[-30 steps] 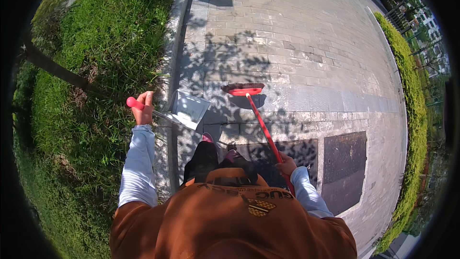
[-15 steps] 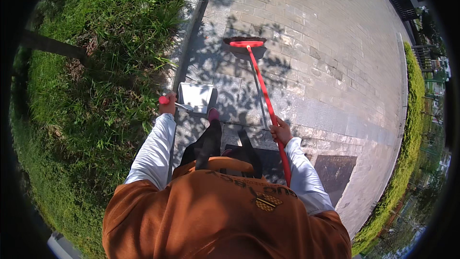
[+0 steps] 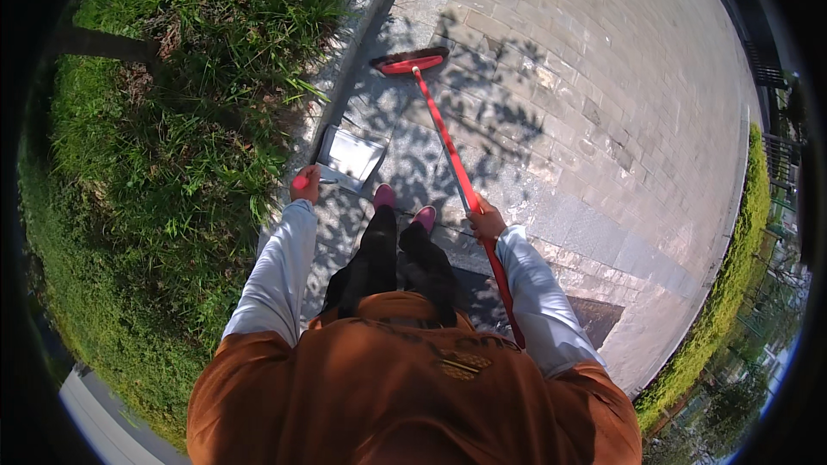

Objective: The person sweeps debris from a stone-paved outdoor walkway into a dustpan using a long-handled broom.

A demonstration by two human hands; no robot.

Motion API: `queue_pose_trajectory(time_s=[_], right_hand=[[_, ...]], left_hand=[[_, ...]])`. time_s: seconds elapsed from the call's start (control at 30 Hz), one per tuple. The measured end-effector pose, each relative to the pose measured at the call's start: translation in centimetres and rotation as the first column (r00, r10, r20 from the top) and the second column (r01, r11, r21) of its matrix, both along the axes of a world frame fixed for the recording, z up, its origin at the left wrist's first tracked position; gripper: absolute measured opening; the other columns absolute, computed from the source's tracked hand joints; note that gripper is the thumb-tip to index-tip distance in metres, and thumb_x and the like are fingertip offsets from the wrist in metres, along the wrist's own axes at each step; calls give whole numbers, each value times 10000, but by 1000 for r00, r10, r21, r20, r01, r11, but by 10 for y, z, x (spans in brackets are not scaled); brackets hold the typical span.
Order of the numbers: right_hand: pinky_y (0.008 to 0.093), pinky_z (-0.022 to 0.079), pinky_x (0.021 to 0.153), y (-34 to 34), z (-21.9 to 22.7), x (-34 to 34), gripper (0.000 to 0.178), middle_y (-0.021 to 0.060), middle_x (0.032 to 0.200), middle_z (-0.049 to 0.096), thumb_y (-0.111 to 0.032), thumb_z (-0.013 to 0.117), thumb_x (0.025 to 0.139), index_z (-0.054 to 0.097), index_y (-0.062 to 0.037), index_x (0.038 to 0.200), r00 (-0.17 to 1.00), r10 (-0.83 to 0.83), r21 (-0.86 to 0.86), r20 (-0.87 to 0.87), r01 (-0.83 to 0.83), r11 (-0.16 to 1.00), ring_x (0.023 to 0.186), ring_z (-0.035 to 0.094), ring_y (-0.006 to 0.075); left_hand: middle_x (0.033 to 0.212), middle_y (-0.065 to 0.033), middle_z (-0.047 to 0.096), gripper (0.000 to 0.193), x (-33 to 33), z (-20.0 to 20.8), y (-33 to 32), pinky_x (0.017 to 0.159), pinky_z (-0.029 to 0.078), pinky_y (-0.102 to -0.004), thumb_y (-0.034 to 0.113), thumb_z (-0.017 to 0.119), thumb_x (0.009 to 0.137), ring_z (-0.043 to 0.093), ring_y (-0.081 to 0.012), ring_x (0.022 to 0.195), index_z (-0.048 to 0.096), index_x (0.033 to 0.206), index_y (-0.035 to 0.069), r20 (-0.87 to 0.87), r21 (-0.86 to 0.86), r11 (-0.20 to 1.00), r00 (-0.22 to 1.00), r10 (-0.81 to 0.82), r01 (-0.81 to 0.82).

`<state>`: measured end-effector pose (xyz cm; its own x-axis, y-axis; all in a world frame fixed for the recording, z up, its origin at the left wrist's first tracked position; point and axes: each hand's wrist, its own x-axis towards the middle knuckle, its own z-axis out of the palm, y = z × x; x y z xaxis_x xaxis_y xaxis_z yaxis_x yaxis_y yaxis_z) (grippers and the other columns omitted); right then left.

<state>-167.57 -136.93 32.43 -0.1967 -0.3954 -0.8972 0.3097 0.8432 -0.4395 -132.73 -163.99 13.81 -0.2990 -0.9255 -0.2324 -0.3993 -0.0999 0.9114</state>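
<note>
My left hand is closed around the red-tipped handle of a white dustpan. The pan sits low beside the curb, ahead of my left foot. My right hand grips the long red pole of a broom, which slants away up and to the left. Its red head with dark bristles is on the paving near the curb, beyond the dustpan. The pole's lower end runs back along my right forearm toward my body.
A stone curb divides the paving from a grassy bed on the left. A tree trunk rises from the bed. Both my pink shoes stand on the paving. A dark plate and a hedge lie to the right.
The broom head has moved left toward the curb and now tilts. My right hand has shifted slightly left and up. My right foot has come forward beside the left; the dustpan has turned a little.
</note>
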Motion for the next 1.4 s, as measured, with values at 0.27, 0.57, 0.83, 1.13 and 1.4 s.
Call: queue_pose_trajectory(time_s=[0.27, 0.57, 0.83, 1.13, 1.4], right_hand=[[212, 358, 422, 173, 66, 46, 645, -13, 629, 473, -46, 518, 795, 242, -174, 1364, 927, 365, -257, -89, -376, 890, 458, 424, 64], [207, 338, 444, 84, 126, 12, 662, -7, 713, 506, -14, 496, 776, 237, -164, 1366, 984, 174, -118, 38, -169, 979, 490, 395, 42], [305, 402, 846, 81, 103, 14, 643, 203, 1157, 513, -25, 507, 745, 270, -89, 1339, 790, 495, -274, -361, -597, 754, 1042, 523, 293], [220, 376, 827, -15, 145, 24, 618, 108, 1196, 498, -10, 522, 761, 287, -58, 1330, 899, 386, -393, -209, -438, 808, 994, 448, 93], [178, 300, 435, 32, 140, 2, 675, -59, 645, 430, 30, 512, 780, 216, -114, 1368, 967, 230, -442, -108, -255, 860, 477, 366, 18]], left_hand=[[827, -15, 596, 191, 8, 2, 0, 698, 433, -226, 144, 598, 808, 538, -85, 750, 586, 956, 25, -5, 18, 997, 997, 81, -81], [824, -3, 595, 217, 23, 70, 34, 717, 418, -231, 220, 591, 817, 528, -88, 762, 595, 953, 52, 161, 128, 966, 966, 203, -225], [885, -22, 600, 201, 34, 68, 41, 772, 409, -235, 205, 572, 829, 534, -95, 824, 580, 980, 73, 195, 158, 973, 971, 137, -169], [862, -3, 570, 242, 50, 74, 58, 743, 408, -236, 203, 560, 846, 505, -94, 798, 568, 1019, 34, 11, 138, 980, 990, 141, -141], [612, -11, 494, 202, 41, 239, 0, 554, 425, -233, 160, 495, 880, 492, -89, 567, 574, 878, -26, -95, 39, 948, 944, 317, -314]])
